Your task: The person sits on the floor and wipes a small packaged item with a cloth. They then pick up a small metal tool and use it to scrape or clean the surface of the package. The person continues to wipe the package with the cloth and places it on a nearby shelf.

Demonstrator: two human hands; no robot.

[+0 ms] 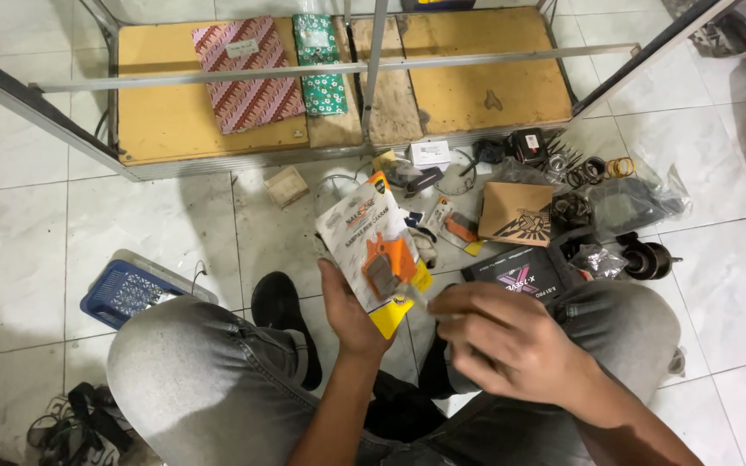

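Left hand (349,312) raised, grip clasping blister pack (375,250); right hand (502,341) curled, fingertips pinching pack's lower corner.

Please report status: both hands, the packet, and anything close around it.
Left hand grips blister packet upright, orange part inside. Right hand pinches its lower yellow corner. Spare parts and black box lie on floor tiles beyond; nothing blocks.

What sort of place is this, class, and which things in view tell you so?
Probably a small parts shop or home workshop, worked from the floor. The left hand holds a carded orange part, more boxed parts and springs lie on white tiles, and an emptied glass display case stands behind.
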